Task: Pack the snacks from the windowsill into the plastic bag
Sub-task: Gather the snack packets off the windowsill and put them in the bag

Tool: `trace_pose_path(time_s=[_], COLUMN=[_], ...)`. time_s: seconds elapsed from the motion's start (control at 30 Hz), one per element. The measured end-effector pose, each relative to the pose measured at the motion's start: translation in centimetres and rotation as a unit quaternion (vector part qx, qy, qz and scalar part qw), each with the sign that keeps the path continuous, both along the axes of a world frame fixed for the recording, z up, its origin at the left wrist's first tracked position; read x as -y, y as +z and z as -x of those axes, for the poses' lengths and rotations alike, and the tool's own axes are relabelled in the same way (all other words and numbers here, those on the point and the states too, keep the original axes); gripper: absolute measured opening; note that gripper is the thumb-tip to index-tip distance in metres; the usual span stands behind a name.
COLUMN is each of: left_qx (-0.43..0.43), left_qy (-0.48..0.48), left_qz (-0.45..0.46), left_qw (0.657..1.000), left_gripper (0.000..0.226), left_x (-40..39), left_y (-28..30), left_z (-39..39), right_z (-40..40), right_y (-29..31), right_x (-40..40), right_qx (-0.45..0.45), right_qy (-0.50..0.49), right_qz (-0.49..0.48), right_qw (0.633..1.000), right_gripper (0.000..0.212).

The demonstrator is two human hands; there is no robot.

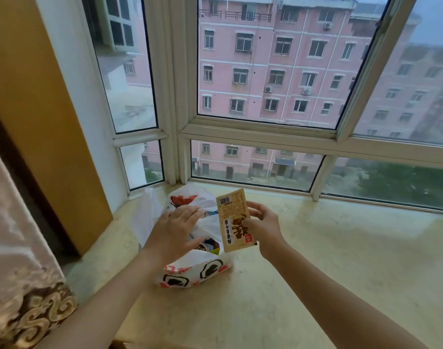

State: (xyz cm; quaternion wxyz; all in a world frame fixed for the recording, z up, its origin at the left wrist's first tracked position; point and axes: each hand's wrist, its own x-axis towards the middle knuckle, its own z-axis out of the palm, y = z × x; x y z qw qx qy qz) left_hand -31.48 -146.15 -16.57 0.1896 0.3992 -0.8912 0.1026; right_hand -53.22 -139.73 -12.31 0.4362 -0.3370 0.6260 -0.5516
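the right hand (262, 224) pinches a tan snack packet (234, 220) at its right edge, thumb on the printed face and fingers curled behind, holding it upright just above the plastic bag (195, 270). the left hand (176, 226) lies flat with fingers straight and together, pressing on the crumpled top of the bag, gripping nothing

risks from here: the bag's mouth looks partly folded under the left palm, so the packet could catch on loose film and slide off onto the windowsill (341, 260) instead of going in. the pinch sits on one edge only, so the flat packet may swing or slip if it meets resistance. the bag is soft and sits unsupported, so a push could tip it or shove it along the smooth sill. lifting the left hand without holding a rim would probably let the opening close

the packet is a flat, stiff-looking rectangle, yellowish tan with serrated short ends, a barcode near the top and dark printed characters plus a small red stamp lower down. the bag is thin white plastic with red and black printing, bulging low, with colourful wrappers showing through the gap near the left wrist. no other loose snacks show on the sill in this view
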Motion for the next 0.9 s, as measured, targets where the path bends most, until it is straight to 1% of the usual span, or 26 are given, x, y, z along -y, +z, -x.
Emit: trace_pose_path(time_s=[0.1, 0.3, 0.37, 0.53, 0.63, 0.73, 0.8, 0.9], left_qx=[0.011, 0.014, 0.017, 0.027, 0.03, 0.025, 0.02, 0.026], left_qy=[0.03, 0.078, 0.091, 0.105, 0.118, 0.116, 0.115, 0.109], left_qz=[-0.026, -0.062, -0.077, -0.09, -0.08, -0.07, -0.063, -0.059], left_qw=[0.999, 0.995, 0.993, 0.99, 0.989, 0.99, 0.991, 0.992], left_gripper=[0.063, 0.066, 0.066, 0.058, 0.059, 0.07, 0.075, 0.074], left_x=[3.6, 9.0, 10.2, 12.7, 14.4, 16.0, 17.0, 18.2], left_y=[-1.0, -2.9, -3.9, -5.6, -6.0, -6.7, -7.1, -7.7], left_z=[-0.4, -1.7, -2.3, -3.5, -4.3, -5.0, -5.4, -5.9], right_z=[-0.3, -1.7, -2.5, -5.0, -7.3, -9.6, -10.7, -11.6], right_y=[-0.8, -3.8, -4.7, -7.3, -9.2, -11.3, -12.6, -14.5], right_x=[4.7, 13.1, 15.0, 18.1, 19.7, 20.8, 21.6, 22.6], right_qx=[-0.005, 0.014, 0.013, 0.013, -0.028, -0.066, -0.077, -0.089], right_qy=[0.024, 0.064, 0.073, 0.103, 0.132, 0.149, 0.153, 0.158], right_qz=[-0.004, -0.031, -0.045, -0.067, -0.076, -0.098, -0.111, -0.137], right_qw=[1.0, 0.997, 0.996, 0.992, 0.988, 0.982, 0.979, 0.974], right_gripper=[0.042, 0.042, 0.042, 0.04, 0.035, 0.032, 0.03, 0.033])
